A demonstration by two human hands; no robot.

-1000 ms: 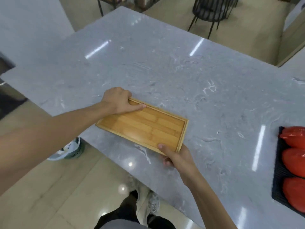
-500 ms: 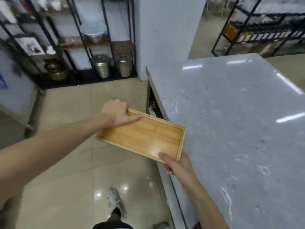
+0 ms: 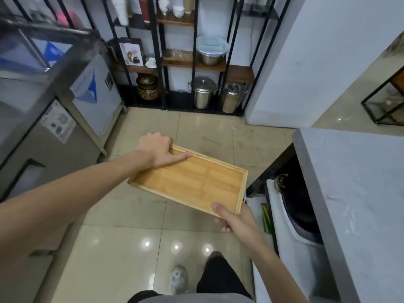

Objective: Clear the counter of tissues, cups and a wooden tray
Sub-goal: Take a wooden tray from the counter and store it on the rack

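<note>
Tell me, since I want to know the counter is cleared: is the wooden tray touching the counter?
Apart. The head view shows the wooden tray held over the floor by the left hand and right hand, with open space before the counter.

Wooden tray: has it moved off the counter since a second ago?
Yes. The wooden tray, held by left hand and right hand, now hangs over floor tiles, left of the counter.

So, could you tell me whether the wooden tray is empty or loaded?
Empty: the wooden tray shows only its bare bamboo floor.

Tray [image 3: 192,180] over floor [image 3: 122,243], counter [image 3: 358,193] to its right, shelving [image 3: 192,62] beyond, cabinet [image 3: 56,119] at left
</note>
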